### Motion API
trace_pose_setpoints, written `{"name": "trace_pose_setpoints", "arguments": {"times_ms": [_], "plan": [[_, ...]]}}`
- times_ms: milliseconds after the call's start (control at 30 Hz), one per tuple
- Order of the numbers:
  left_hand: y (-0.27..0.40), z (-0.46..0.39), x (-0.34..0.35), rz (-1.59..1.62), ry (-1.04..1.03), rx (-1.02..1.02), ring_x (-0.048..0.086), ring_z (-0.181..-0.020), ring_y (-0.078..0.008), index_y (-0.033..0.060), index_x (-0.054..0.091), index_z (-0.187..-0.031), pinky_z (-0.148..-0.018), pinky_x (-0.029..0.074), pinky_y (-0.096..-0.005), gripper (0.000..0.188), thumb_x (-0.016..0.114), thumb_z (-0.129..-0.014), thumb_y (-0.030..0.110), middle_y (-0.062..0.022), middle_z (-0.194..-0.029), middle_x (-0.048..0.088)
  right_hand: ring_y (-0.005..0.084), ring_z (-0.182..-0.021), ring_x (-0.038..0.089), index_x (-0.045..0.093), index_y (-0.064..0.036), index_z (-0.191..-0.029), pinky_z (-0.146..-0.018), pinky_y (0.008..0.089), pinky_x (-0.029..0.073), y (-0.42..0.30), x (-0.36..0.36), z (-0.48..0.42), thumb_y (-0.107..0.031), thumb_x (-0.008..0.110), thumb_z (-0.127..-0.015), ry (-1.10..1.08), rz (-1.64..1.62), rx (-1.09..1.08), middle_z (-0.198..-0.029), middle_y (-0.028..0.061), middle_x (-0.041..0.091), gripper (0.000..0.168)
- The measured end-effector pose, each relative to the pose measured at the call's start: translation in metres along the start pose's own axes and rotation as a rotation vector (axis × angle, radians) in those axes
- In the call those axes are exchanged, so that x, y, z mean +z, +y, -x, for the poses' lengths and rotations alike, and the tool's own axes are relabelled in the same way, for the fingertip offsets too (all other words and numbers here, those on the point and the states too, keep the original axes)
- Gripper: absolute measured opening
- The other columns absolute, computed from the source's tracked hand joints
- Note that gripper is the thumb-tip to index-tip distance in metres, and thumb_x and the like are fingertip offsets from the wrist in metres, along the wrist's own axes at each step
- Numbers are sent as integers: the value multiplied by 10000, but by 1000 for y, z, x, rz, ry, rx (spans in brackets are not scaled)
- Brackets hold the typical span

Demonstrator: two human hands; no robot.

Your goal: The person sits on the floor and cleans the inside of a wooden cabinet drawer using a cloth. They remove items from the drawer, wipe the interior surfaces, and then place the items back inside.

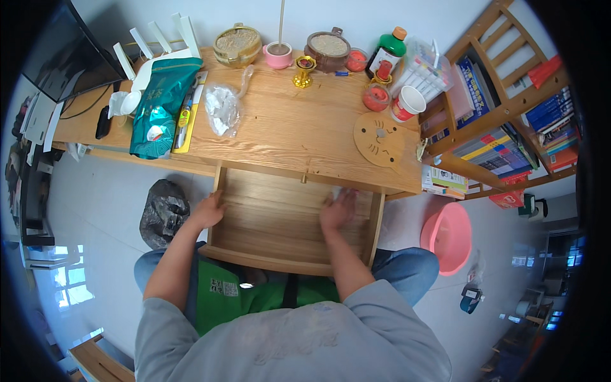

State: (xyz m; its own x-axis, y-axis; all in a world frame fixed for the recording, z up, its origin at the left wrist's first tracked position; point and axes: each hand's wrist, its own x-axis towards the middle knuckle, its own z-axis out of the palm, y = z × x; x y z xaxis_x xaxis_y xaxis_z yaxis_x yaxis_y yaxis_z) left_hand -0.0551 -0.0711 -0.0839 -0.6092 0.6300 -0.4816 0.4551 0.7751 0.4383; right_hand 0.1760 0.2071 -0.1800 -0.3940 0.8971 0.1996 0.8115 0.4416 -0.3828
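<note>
A wooden drawer (272, 260) is pulled out from the desk over my lap, its bottom bare around my right hand. My left hand (208, 211) grips the drawer's left side wall, fingers hooked over the top edge. Inside the drawer, towards the back right, my right hand (338, 210) presses a small white and pinkish cloth (338, 192) against the bottom. The hand is slightly blurred and covers most of the cloth, so its exact kind is hard to make out. A small brass-coloured knob (303, 179) shows at the desk's front edge.
On the wooden desk (286, 124) stand a green foil pouch (164, 110), a plastic bag (222, 110), a paper cup (408, 104) and a cat-face board (379, 138). A black bag (164, 212) lies left on the floor, a pink basin (446, 238) right. A bookshelf (477, 133) adjoins the desk.
</note>
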Motion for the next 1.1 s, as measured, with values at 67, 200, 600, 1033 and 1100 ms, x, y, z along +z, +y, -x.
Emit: {"name": "trace_pose_setpoints", "arguments": {"times_ms": [67, 200, 600, 1033, 1100], "plan": [[1, 7, 1, 51, 35, 5, 490, -1122, -452, 59, 406, -1322, -968, 400, -451, 518, 518, -870, 285, -301, -1297, 441, 380, -1336, 281, 390, -19, -1358, -1105, 456, 215, -35, 4, 11, -222, 564, -828, -64, 35, -43, -1399, 240, 358, 593], [-4, 16, 15, 147, 138, 15, 601, -915, -374, 66, 413, -1304, -838, 472, -419, 479, 527, -876, 247, -263, -1154, 546, 351, -1357, 263, 407, -51, -1351, -1115, 461, 190, -94, 30, 44, -195, 571, -804, -207, -83, -210, -1418, 193, 363, 589], [-11, 18, 39, 333, 247, -116, 643, -674, -248, 86, 295, -1385, -733, 495, -356, 565, 497, -879, 236, -194, -858, 638, 283, -1216, 447, 517, -140, -1271, -1018, 452, 330, -154, 29, 44, -73, 632, -720, -186, -364, -412, -1281, 93, 510, 567], [-4, 26, 29, 725, 168, -128, 601, -856, -219, 84, 298, -1330, -668, 554, -307, 492, 510, -892, 158, -200, -1228, 465, 250, -1177, 491, 600, -101, -1096, -1017, 405, 374, -196, 62, 53, 3, 635, -584, -543, -568, -896, -1179, 68, 588, 524], [-10, 20, 33, 776, 162, -104, 596, -855, -218, 79, 312, -1309, -663, 554, -303, 464, 509, -894, 148, -190, -1208, 475, 256, -1140, 524, 610, -109, -1034, -984, 400, 407, -180, 61, 72, 13, 640, -553, -559, -502, -1054, -1131, 56, 611, 497]]}}
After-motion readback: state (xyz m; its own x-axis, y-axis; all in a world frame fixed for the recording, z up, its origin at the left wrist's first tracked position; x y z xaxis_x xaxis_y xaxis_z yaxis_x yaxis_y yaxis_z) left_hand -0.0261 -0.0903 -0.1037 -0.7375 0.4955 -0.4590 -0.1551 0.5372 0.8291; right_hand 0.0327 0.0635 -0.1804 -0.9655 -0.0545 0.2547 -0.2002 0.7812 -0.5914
